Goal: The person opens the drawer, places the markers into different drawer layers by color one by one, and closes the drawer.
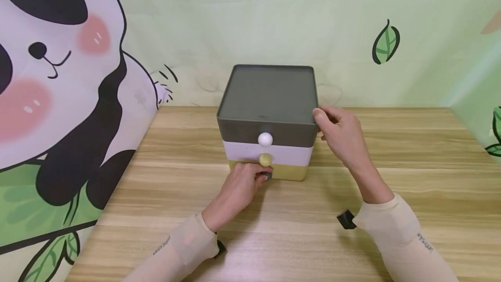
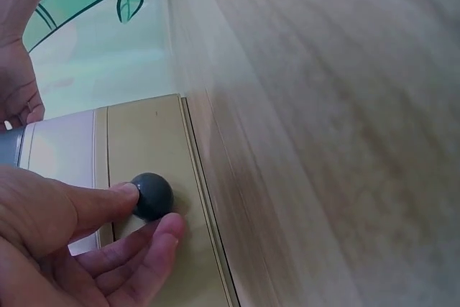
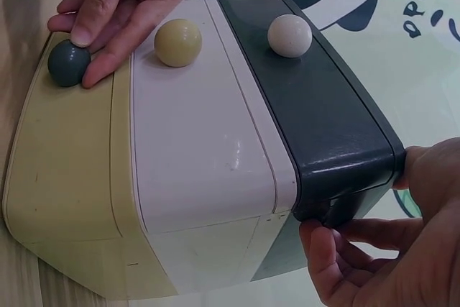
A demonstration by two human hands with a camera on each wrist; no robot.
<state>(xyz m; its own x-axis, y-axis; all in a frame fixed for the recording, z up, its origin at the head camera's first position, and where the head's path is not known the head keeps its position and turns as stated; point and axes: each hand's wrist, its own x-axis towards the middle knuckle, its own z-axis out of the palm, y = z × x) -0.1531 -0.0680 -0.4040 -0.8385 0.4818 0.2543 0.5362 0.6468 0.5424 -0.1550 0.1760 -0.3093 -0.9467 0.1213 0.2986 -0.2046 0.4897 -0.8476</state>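
Note:
A small three-tier drawer box (image 1: 270,90) stands on the wooden table, its tiers dark grey, white and yellow from top to bottom. All its drawers look flush. My left hand (image 1: 240,184) pinches the dark round knob (image 2: 154,196) of the yellow bottom drawer (image 3: 65,156) between thumb and fingers. My right hand (image 1: 343,136) grips the right front corner of the grey top tier (image 3: 323,120), thumb on the upper edge and fingers below. Above the left hand sit the yellow knob (image 3: 177,42) of the white drawer (image 3: 194,127) and the white knob (image 3: 290,36) of the grey one.
The wooden tabletop (image 1: 411,156) spreads around the box. A pale green cloth (image 1: 266,16) hangs close behind it, with a large printed panda (image 1: 78,99) along the left side. Black wrist mounts (image 1: 346,219) hang under the sleeves.

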